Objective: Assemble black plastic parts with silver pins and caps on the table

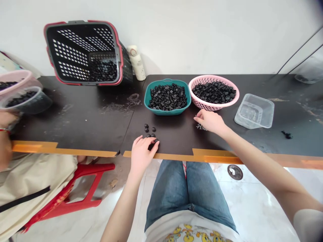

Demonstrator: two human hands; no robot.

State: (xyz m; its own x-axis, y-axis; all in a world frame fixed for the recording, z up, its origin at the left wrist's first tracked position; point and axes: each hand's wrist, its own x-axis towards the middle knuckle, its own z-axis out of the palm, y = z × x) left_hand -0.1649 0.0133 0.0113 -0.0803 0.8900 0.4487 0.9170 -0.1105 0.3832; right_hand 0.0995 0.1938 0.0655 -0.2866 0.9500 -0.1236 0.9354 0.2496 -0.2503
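Note:
My left hand [143, 151] is at the table's front edge, thumb and fingers closed on a small black round cap [156, 140]. Several similar black caps [153, 129] lie just beyond its fingers. My right hand [211, 121] is over the table in front of the pink basket [214, 107], its fingertips pinched together. What they hold, if anything, is too small to make out. Small pale grey branched pieces [201, 127] lie under that hand, partly hidden by it. Between and beyond my hands is a teal basket [167, 112] full of black round parts; the pink basket holds black caps.
A clear plastic box [266, 112] with small bits inside stands at right, near a little black clump [287, 135]. Back left, a large dark crate [126, 64] lies tipped beside a white bottle [137, 64]. Another person's hand [8, 119] is at far left, by a clear tub [37, 102].

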